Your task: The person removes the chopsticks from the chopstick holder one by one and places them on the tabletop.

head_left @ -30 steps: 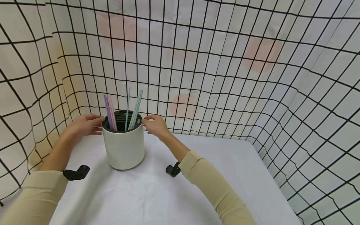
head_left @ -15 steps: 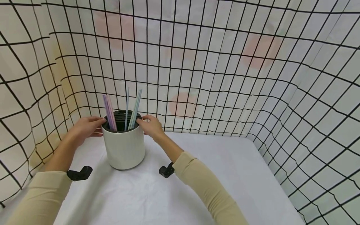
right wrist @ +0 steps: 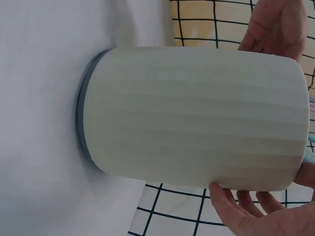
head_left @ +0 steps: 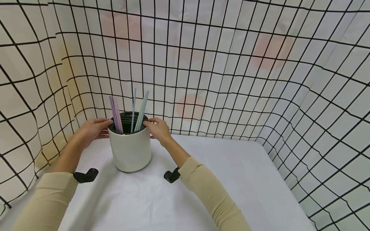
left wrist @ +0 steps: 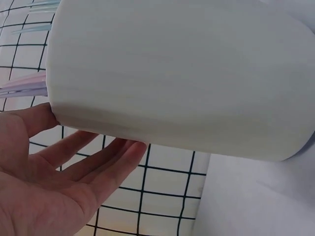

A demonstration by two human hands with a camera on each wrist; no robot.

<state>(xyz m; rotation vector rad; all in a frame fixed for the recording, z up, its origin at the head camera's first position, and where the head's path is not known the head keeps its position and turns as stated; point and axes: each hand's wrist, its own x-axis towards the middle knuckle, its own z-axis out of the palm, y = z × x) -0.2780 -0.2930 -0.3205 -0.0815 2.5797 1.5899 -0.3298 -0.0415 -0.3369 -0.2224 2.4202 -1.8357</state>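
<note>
A white cylindrical utensil holder [head_left: 131, 152] with a black slotted insert [head_left: 127, 118] stands upright at the left of the table. Purple and pink straw-like sticks [head_left: 116, 112] rise from its left side, pale blue and green ones [head_left: 142, 112] from its right. My left hand [head_left: 92, 131] grips the holder's left rim, thumb at the top edge and fingers against the outer wall [left wrist: 172, 73]. On the opposite side, my right hand [head_left: 159, 131] holds the rim with its thumb over the edge. Its fingertips touch the side wall [right wrist: 197, 113].
A black wire grid [head_left: 202, 69] encloses the back and both sides, close behind the holder. White cloth covers the table [head_left: 225, 166]. Small black wrist cameras [head_left: 86, 175] sit at the sleeve cuffs.
My right hand has moved left and its thumb has come over the holder's rim. The left hand stays at its side. The holder stands at about the same spot while the view shifts slightly.
</note>
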